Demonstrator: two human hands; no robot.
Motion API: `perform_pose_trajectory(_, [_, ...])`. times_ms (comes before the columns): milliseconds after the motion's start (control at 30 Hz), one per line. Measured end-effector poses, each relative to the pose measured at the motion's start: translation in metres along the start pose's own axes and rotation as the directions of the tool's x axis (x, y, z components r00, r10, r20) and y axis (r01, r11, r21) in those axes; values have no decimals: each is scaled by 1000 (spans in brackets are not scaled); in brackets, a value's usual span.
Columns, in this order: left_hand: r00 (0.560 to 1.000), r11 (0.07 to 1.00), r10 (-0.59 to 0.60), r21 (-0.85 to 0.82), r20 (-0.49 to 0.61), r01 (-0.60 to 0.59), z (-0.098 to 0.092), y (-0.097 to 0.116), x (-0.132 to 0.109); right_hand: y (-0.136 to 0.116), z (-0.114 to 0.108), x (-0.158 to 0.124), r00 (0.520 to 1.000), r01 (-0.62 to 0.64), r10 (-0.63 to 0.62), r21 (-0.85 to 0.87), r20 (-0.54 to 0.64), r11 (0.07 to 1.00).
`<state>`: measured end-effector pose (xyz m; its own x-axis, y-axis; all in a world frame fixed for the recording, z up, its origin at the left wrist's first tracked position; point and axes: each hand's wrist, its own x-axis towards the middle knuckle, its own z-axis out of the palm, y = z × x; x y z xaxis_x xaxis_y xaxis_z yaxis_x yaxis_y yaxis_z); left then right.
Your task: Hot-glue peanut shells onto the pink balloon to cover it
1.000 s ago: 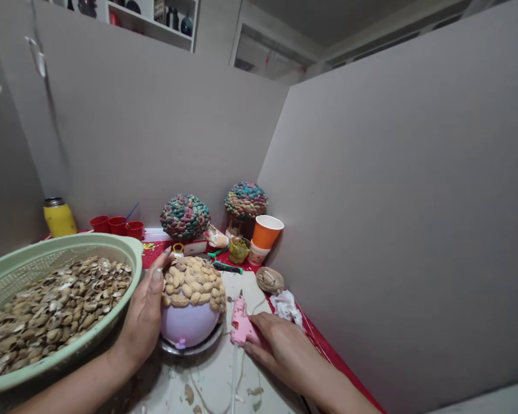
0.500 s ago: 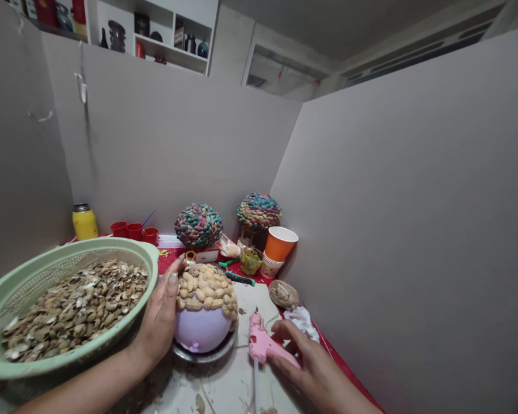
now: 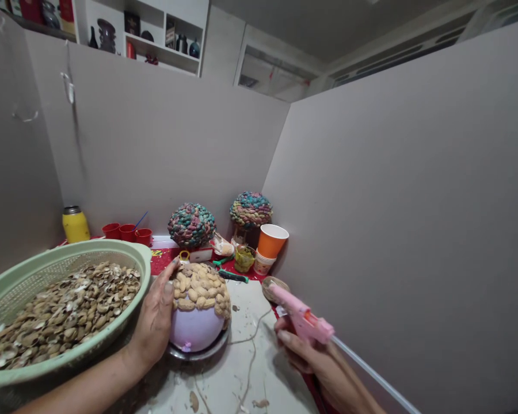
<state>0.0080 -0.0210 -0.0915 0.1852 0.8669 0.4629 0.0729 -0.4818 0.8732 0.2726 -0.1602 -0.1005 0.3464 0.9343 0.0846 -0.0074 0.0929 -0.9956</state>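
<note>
- Since half a second ago, we are lifting the pink glue gun (image 3: 303,317) off the bench (image 3: 246,368). It was lying beside the bowl, and now it is hanging in the air with its nozzle pointing up and left.
- Our right hand (image 3: 317,362) is wrapping its fingers around the gun's grip from below. A white line (image 3: 371,374), cord or glue stick we cannot tell, is trailing from the gun's rear toward the lower right.
- Our left hand (image 3: 155,325) is staying where it was. Its fingers are pressed together and lying flat against the left flank of the purple balloon (image 3: 196,330), steadying it.
- That balloon is sitting in a shallow metal bowl (image 3: 198,352) mid-bench, which is keeping the round shape from rolling. Peanut shells (image 3: 201,287) are covering its upper half.
- The green basket (image 3: 143,261) of loose shells is standing just left of our left wrist, within easy reach.
- Farther back, two painted shell domes (image 3: 191,224) are standing against the partition. An orange cup (image 3: 271,240) is standing beside them, and a twine ball (image 3: 271,282) is lying just behind the raised gun.
</note>
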Motion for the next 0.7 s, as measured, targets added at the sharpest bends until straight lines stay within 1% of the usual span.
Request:
perform_pose_trajectory(67, [1000,1000,7,12,6,-7,0,-2,0,1,9,5,999,-3,3,8,47,1000])
perform_pose_trajectory(133, [1000,999,15,30,0,-15,-1,-4,1,-5,17,14,996,51,-54,49,67,998])
perform_pose_trajectory(267, [999,997,39,60,-21,-38,-2,-10,2,-21,35,35,990,117,-123,90,64,989])
perform_pose_trajectory(333, [997,995,79,66,-20,-78,-2,-14,1,-19,46,42,988,140,-147,106,55,984])
perform_pose_trajectory(400, [991,988,134,79,-13,-132,-3,-18,-1,-6,57,45,987,151,-157,114,39,982])
perform_pose_trajectory(500, [977,972,212,104,-4,-210,-3,-26,-6,23,67,46,991,131,-131,100,-13,986])
perform_pose_trajectory(600, [967,956,256,146,10,-255,-4,-32,-9,46,66,48,992,112,-105,109,-67,988])
perform_pose_trajectory(700, [962,947,272,172,26,-272,-3,-34,-10,51,59,51,987,133,-121,116,-107,984])
